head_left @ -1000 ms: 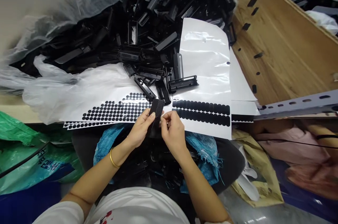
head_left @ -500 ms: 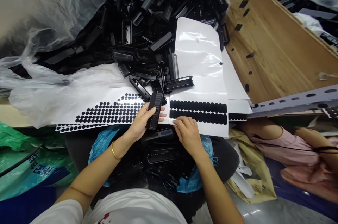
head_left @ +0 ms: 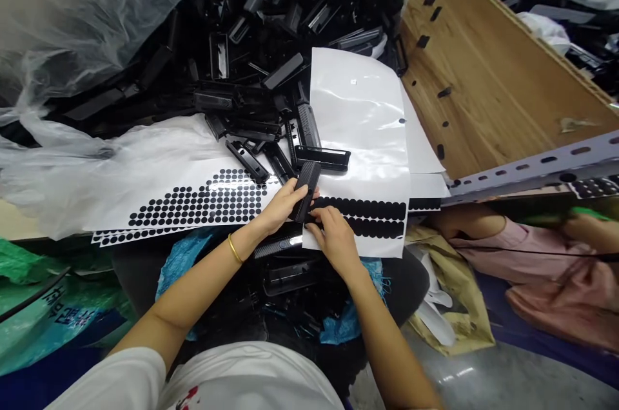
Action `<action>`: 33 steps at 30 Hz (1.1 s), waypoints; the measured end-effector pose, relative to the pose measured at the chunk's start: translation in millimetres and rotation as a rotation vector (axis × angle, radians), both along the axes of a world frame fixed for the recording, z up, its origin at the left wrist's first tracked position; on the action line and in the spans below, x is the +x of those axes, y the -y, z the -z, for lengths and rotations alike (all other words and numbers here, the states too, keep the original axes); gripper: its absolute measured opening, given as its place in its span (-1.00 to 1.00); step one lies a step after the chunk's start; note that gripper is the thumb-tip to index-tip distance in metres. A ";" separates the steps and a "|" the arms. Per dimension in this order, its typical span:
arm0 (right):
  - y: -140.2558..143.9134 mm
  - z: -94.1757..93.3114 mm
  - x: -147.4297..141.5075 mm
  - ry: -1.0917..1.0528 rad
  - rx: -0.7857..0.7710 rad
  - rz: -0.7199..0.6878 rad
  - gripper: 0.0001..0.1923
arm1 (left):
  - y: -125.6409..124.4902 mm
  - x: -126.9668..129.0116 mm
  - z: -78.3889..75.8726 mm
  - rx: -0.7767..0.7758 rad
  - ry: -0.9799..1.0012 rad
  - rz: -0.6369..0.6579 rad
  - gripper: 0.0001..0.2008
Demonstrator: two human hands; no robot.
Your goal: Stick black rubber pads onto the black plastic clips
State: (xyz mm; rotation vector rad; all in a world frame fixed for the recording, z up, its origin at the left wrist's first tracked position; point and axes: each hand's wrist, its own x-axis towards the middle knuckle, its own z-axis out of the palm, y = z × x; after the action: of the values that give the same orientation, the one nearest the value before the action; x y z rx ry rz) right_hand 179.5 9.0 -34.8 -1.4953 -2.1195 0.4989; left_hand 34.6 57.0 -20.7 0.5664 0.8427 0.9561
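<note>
On the white sheet (head_left: 360, 158) in front of us, in the head view, we count two rows of black pads (head_left: 362, 216) at its near edge; to the left lies a second sheet of round black dots (head_left: 193, 204), far too many for us to number; our left hand (head_left: 280, 207) grips one ribbed black plastic part (head_left: 305, 183), tilted, its lower end just above the pad rows; our right hand (head_left: 333, 239) rests on the nearer row with fingertips pinched there, though we cannot tell whether a pad is caught between them; behind, a heap of black plastic parts (head_left: 271, 29) crowds up to both sheets, one long part (head_left: 322, 157) lying just beyond the held piece; clear plastic film (head_left: 87, 23) hangs at the left; a wooden board (head_left: 488, 87) and a grey slotted rail (head_left: 532, 171) close off the right; another person's pink sleeve (head_left: 532, 249) lies beyond the rail; bare room remains only on the upper sheet.
</note>
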 end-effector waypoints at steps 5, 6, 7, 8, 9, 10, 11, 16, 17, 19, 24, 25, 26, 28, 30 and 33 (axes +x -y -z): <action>-1.7 -16.1 -4.6 -0.305 -0.158 0.059 -0.87 | 1.2 -0.1 1.3 0.025 -0.013 -0.026 -0.85; -1.0 -21.0 -5.9 -0.401 -0.215 0.075 -0.87 | 2.9 -1.2 0.6 0.021 -0.006 -0.035 -0.84; -0.2 -25.5 -7.5 -0.500 -0.270 0.096 -0.86 | 5.3 -3.0 -0.5 0.011 0.006 -0.039 -0.83; 0.4 -29.2 -9.2 -0.591 -0.318 0.119 -0.85 | 8.3 -5.6 -2.2 -0.004 0.021 -0.040 -0.83; 1.0 -31.7 -11.1 -0.663 -0.356 0.137 -0.84 | 11.9 -9.0 -4.3 -0.021 0.037 -0.038 -0.82; 1.4 -33.1 -13.0 -0.704 -0.379 0.149 -0.84 | 15.9 -12.9 -6.6 -0.038 0.055 -0.034 -0.82; 1.7 -33.3 -14.7 -0.703 -0.385 0.155 -0.84 | 19.8 -17.0 -9.0 -0.053 0.071 -0.037 -0.83; 4.5 -21.0 -20.1 -0.287 -0.233 0.244 -0.94 | 31.1 -31.8 -14.0 -0.100 0.107 -0.059 -0.75; 5.1 -17.6 -20.5 -0.208 -0.194 0.265 -0.95 | 31.0 -32.5 -12.8 -0.103 0.102 -0.053 -0.73; 5.9 -12.0 -20.7 -0.122 -0.149 0.275 -0.95 | 29.3 -32.0 -8.6 -0.096 0.087 -0.042 -0.72; 3.3 -12.9 -18.1 -0.230 -0.249 0.214 -0.90 | 24.0 -28.2 0.3 -0.055 0.042 -0.043 -0.78; 2.4 -15.7 -17.3 -0.303 -0.301 0.196 -0.88 | 23.8 -28.1 0.7 -0.047 0.041 -0.043 -0.77; 1.6 -19.0 -16.8 -0.395 -0.358 0.181 -0.86 | 24.2 -28.2 0.6 -0.039 0.044 -0.042 -0.75; 0.3 -26.0 -17.5 -0.612 -0.463 0.177 -0.81 | 26.4 -29.1 -0.5 -0.031 0.056 -0.033 -0.71; -0.5 -32.0 -21.3 -0.809 -0.541 0.202 -0.74 | 30.4 -30.4 -2.3 -0.034 0.073 -0.021 -0.67; -1.2 -36.9 -31.4 -0.953 -0.609 0.228 -0.69 | 37.3 -32.6 -5.3 -0.035 0.102 0.006 -0.63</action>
State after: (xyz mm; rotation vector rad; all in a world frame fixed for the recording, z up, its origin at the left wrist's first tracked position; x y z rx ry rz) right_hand 148.1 10.2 2.1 -1.3351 -1.0740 1.4977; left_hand 2.0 19.7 -15.4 0.4855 0.7643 0.9548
